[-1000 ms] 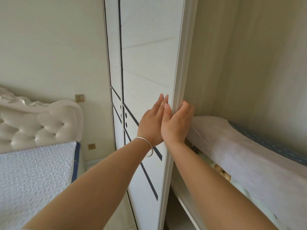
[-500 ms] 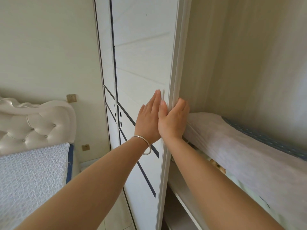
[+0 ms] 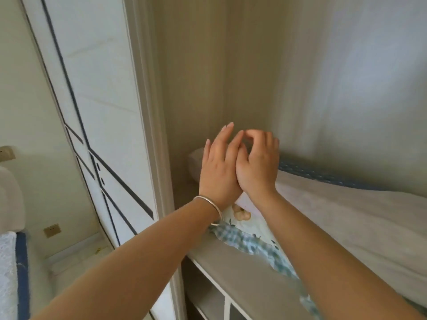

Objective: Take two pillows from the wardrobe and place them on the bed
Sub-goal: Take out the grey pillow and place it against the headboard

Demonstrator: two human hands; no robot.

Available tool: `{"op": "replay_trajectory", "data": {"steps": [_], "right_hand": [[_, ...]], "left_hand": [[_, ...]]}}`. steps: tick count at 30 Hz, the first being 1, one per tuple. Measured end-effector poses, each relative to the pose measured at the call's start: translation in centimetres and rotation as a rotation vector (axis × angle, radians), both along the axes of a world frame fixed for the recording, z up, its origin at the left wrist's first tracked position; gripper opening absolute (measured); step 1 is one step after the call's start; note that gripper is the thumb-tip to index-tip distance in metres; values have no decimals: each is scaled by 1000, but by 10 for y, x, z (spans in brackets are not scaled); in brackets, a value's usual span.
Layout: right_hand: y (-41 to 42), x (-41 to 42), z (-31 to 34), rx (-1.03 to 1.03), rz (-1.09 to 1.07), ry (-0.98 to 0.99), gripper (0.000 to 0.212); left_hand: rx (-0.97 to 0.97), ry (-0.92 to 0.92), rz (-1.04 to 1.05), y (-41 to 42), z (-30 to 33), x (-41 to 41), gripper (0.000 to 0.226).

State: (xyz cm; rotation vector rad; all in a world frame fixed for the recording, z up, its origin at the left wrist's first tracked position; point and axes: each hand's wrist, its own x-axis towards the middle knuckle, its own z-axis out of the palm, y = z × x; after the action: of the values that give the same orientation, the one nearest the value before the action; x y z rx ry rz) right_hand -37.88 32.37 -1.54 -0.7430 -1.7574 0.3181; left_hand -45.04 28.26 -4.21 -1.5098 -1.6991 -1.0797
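Observation:
The wardrobe stands open, its sliding door (image 3: 101, 112) pushed to the left. On the shelf (image 3: 240, 271) lies a white pillow (image 3: 346, 218) with blue trim, stacked on a patterned pillow (image 3: 245, 236) with a green check frill. My left hand (image 3: 217, 167), with a silver bangle at the wrist, is raised flat with fingers straight, in front of the pillow's left end. My right hand (image 3: 258, 165) is beside it, fingers loosely curled, holding nothing. The two hands touch each other. The bed (image 3: 11, 273) shows at the lower left edge.
The padded white headboard (image 3: 9, 199) is at the left edge, with wall sockets (image 3: 52, 230) behind it. Lower wardrobe compartments (image 3: 208, 299) lie under the shelf. Pale floor (image 3: 76, 259) runs between bed and wardrobe.
Both hands have left the sliding door's edge and moved right, inside the wardrobe opening above the pillows. The door sits further left, and the view has swung right.

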Motion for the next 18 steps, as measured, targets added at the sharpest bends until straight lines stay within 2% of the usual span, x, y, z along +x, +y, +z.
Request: {"op": "replay_trajectory", "data": {"steps": [3,5,7,10,14,18], "right_hand": [[47,50,-2,-51,-209,-390,26],[74,83,-9,-125,-335,-561,29],[94,113,-24,-221,-441,-631,31],[102,139,-54,-387,-483,-676,31],[93,138,-80,-249,-542,-745,30],[71,128,-82,-208,-496,-816,32]], "left_hand": [[-205,-52,-31,40,-13,27,55],[-315,-108,-6,63,-22,39,55],[-409,-290,35,82,-30,48,57],[-481,-584,43,101,-38,64,65],[-466,-1001,49,119,-41,80,83],[-465,-1211,185,125,-38,83,94]]}}
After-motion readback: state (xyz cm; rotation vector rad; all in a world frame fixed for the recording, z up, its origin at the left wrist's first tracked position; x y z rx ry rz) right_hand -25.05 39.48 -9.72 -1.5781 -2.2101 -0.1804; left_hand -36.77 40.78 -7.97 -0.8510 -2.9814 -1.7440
